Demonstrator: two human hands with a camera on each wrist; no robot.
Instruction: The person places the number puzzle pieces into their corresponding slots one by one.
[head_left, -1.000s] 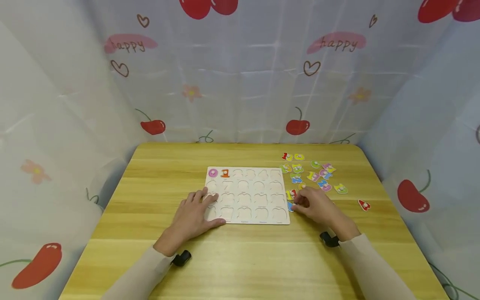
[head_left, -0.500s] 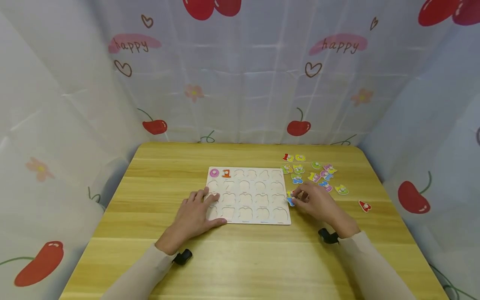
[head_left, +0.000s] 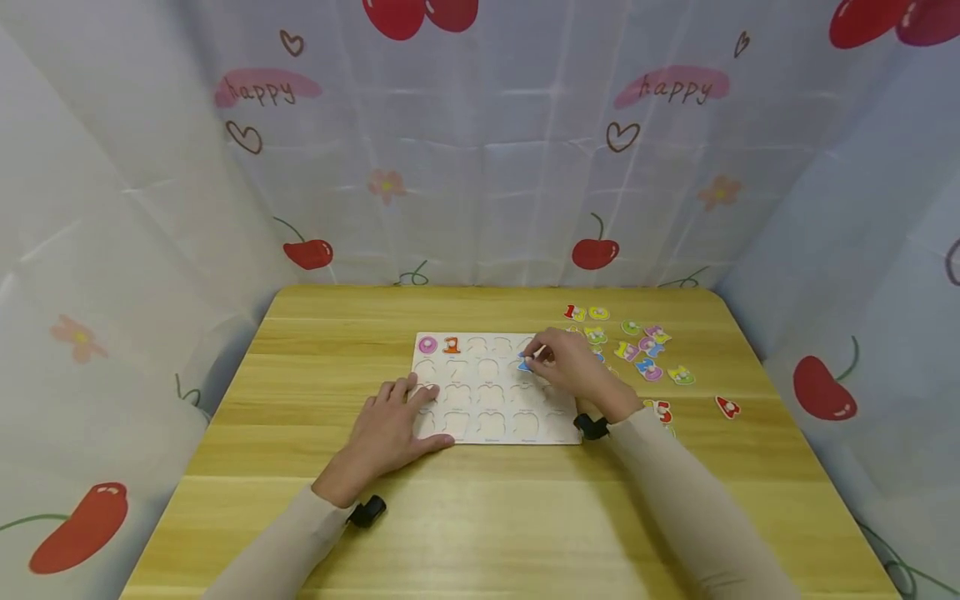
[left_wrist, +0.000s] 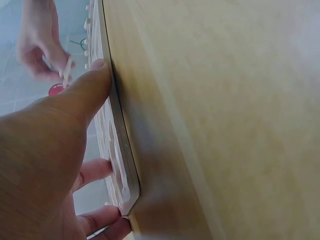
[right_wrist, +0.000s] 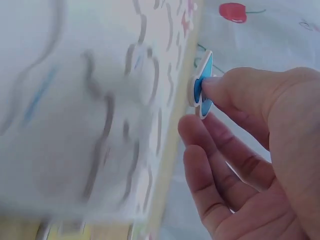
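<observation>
Right hand (head_left: 573,362) with a blue numeral piece (head_left: 524,365) above the far right part of the wooden number-puzzle board (head_left: 507,427), which lies flat on the wood-grained table (head_left: 480,525). The hand pinches the piece at its knob (right_wrist: 198,90), the lower fingers loosely bent beneath; the left wrist view shows the piece raised off the board's face (which numeral it bears cannot be read with confidence). Half a second earlier, hand and piece stood at the board's right edge, beside the loose numeral pieces (head_left: 650,369); the shift inward suggests that the work is at the carrying of one piece, not yet seated. Left hand (head_left: 386,412), its fingers spread and its place unchanged over that interval, rests on the board's left side and near left corner, apparently steadying it. The purple 0 (head_left: 427,344) and orange 1 (head_left: 452,345) occupy the first two recesses of the board's far row. Among the pieces right of the board, a red piece (head_left: 727,407) lies farthest out. A cherry-printed curtain (head_left: 480,192) hangs beyond the board.
</observation>
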